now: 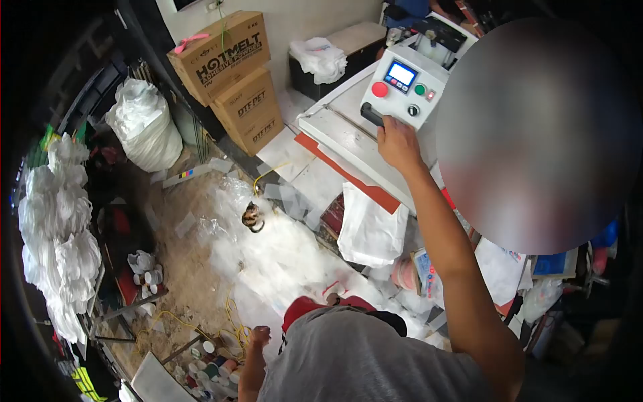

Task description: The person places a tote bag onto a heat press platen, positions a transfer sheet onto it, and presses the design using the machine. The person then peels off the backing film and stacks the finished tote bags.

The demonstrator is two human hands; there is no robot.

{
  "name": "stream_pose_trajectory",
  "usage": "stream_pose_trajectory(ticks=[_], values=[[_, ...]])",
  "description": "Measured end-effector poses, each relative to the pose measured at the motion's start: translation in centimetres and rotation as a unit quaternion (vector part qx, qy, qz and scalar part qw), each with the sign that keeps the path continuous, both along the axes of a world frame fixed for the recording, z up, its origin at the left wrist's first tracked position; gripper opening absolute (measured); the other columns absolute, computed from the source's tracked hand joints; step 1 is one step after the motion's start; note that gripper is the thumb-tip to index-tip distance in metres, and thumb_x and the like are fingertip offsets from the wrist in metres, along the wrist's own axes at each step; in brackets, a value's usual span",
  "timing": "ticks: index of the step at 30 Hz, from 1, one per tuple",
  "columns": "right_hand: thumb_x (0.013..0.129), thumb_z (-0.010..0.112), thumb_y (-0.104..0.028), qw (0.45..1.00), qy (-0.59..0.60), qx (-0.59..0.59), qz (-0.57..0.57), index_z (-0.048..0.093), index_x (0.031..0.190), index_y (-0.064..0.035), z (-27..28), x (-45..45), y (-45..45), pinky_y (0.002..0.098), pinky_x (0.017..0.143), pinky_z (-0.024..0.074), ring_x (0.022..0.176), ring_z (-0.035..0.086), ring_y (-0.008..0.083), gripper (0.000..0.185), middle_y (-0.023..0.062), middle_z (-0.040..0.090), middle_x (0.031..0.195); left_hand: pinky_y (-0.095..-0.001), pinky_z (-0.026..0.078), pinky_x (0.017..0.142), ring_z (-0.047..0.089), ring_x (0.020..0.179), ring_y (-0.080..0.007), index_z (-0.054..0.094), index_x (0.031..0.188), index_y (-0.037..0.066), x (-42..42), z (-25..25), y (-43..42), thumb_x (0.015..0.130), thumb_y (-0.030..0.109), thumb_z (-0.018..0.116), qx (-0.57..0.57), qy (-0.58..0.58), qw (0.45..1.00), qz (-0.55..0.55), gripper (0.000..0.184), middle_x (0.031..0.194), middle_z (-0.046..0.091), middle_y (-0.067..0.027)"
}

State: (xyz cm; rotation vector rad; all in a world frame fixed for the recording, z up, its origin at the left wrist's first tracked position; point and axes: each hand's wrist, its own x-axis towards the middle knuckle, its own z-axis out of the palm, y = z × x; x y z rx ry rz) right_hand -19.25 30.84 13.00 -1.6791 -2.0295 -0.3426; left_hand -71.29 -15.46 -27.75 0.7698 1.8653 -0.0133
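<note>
My right hand [400, 142] is closed on the black handle [372, 114] of a white heat press [338, 127], the arm stretched forward. Above the handle, the control box [410, 86] has a lit screen, a red knob, a green button and a black dial. A reddish-brown sheet edge [345, 174] juts out along the press's front. Low beside my body, my left hand [259, 336] hangs with curled fingers, and nothing shows in it. White sheets or bags [372, 228] hang below the press, near my right forearm.
A small cat [252, 216] sits on the floor amid white sheeting [281, 258]. Cartons [224, 57] are stacked by the wall, near a stuffed white sack [144, 124]. White bundles [60, 234] hang at left. Jars [214, 365] and a yellow cable [231, 321] lie near my left hand.
</note>
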Motion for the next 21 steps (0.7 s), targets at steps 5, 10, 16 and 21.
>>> stream_pose_trajectory(ticks=[5, 10, 16, 21], values=[[0.085, 0.062, -0.018, 0.990, 0.077, 0.109, 0.033, 0.053, 0.121, 0.0025, 0.4, -1.1, -4.8, 0.0457, 0.096, 0.0441, 0.112, 0.054, 0.0382, 0.042, 0.0218, 0.057, 0.119, -0.0309, 0.050, 0.048, 0.065, 0.056, -0.0163, 0.067, 0.088, 0.005, -0.4, 1.9, -1.6, 0.085, 0.019, 0.058, 0.118, -0.067, 0.976, 0.172, 0.017, 0.072, 0.068, -0.0089], [0.084, 0.063, -0.013, 0.982, 0.163, 0.063, -0.074, 0.059, 0.114, -0.0024, -1.1, 0.2, -19.9, 0.0439, 0.096, 0.0446, 0.110, 0.055, 0.0385, 0.032, 0.0192, 0.059, 0.116, -0.0340, 0.054, 0.055, 0.065, 0.058, -0.0209, 0.066, 0.093, 0.003, -3.8, 0.5, -2.7, 0.083, 0.022, 0.060, 0.112, -0.078, 0.989, 0.062, 0.022, 0.077, 0.069, -0.0110], [0.085, 0.063, -0.009, 0.938, 0.257, -0.030, -0.230, 0.063, 0.101, -0.0020, -11.0, 8.4, -39.1, 0.0388, 0.072, 0.0533, 0.085, 0.065, 0.0308, 0.017, 0.0166, 0.065, 0.095, -0.0331, 0.050, 0.047, 0.064, 0.058, -0.0185, 0.066, 0.090, 0.008, -7.0, -1.4, -2.4, 0.086, 0.023, 0.056, -0.038, -0.164, 0.984, 0.051, 0.019, 0.070, 0.064, -0.0077], [0.084, 0.061, -0.006, 0.903, 0.232, -0.030, -0.360, 0.064, 0.090, -0.0004, -13.0, 16.0, -49.0, 0.0395, 0.069, 0.0535, 0.077, 0.066, 0.0335, 0.009, 0.0184, 0.066, 0.085, -0.0313, 0.046, 0.042, 0.062, 0.056, -0.0172, 0.064, 0.096, 0.009, -1.6, 0.3, 1.7, 0.089, 0.021, 0.057, 0.001, -0.092, 0.996, -0.012, 0.016, 0.073, 0.063, -0.0061]])
